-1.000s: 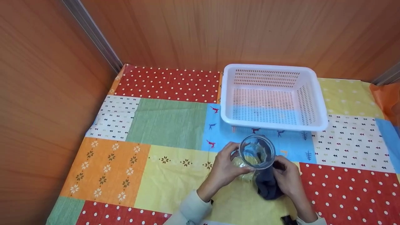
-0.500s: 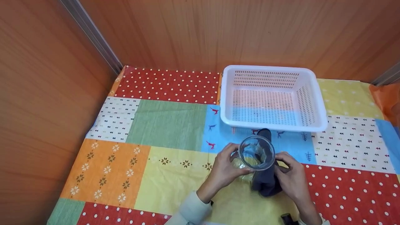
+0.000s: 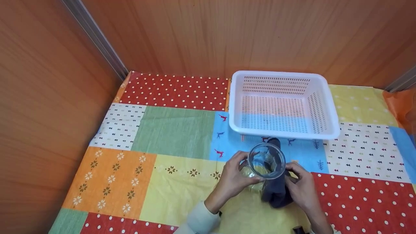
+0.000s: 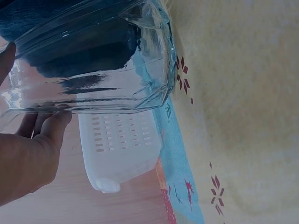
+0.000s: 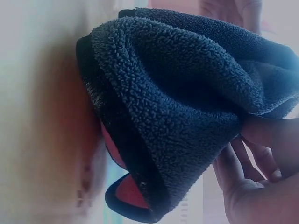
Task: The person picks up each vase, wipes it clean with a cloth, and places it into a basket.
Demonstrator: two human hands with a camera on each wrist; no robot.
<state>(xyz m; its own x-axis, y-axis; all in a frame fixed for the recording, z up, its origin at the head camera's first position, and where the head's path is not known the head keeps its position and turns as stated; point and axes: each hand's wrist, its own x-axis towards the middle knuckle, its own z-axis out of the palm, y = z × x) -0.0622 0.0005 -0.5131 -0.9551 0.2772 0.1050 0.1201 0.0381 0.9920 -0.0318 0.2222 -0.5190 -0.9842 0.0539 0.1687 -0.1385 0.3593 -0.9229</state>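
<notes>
In the head view, my left hand [image 3: 235,175] grips a clear glass jar [image 3: 252,177] near its wide rim, thumb on the near side. The jar's faceted glass wall [image 4: 79,93] fills the upper part of the left wrist view. A dark grey towelling cloth [image 3: 276,190] lies along the jar's right side, its far end showing past the rim. My right hand [image 3: 302,185] pinches this cloth against the glass. Close up in the right wrist view, the fluffy cloth [image 5: 177,88] hangs in folds with a black border, and pink shows on its underside.
A white plastic basket [image 3: 282,132] with slotted walls stands just beyond the jar. Under everything lies a patchwork-print tablecloth [image 3: 178,130]. Wood-grain panels [image 3: 211,35] rise at the back and left. Something orange [image 3: 401,107] is at the far right edge.
The cloth's far end has come into sight beyond the jar's rim, and the right hand has shifted slightly. The left hand keeps its hold on the jar.
</notes>
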